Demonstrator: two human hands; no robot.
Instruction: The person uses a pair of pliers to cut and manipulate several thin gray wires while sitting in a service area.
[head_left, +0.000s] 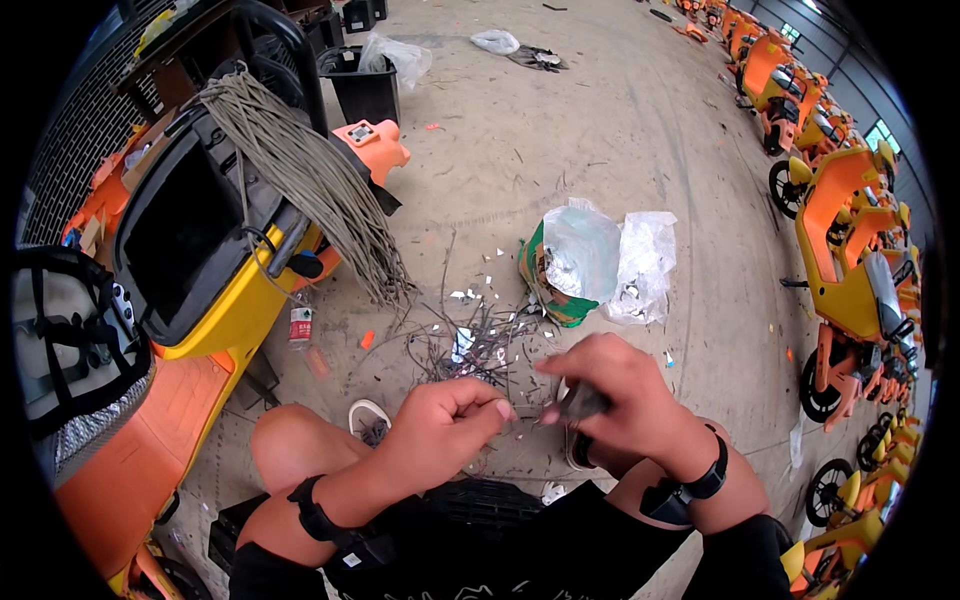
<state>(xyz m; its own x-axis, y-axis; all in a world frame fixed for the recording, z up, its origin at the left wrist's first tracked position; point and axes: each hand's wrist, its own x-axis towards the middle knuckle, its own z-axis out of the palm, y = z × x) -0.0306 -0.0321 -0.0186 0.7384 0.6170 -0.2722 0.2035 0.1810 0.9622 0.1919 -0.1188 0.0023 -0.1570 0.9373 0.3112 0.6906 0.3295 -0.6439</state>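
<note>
My left hand (440, 428) is closed in a pinch, thumb against the curled forefinger. Whatever lies between those fingertips is too small to make out. Just across from it, my right hand (622, 388) has a dark grey object (583, 402) in its lower fingers, its kind blurred and partly hidden; the forefinger stretches toward the left hand. A small gap parts the two hands. On the floor beyond them lies a tangled heap of cut dark cables (455, 350), with white label scraps (463, 345) among it.
A green sack (540, 285) with clear plastic stands ahead. At left, a bundle of grey cables (300, 180) hangs over a yellow-orange scooter (225, 320). Behind it are a black bin (368, 98) and, nearer, a bottle (300, 325). Parked scooters (850, 240) line the right.
</note>
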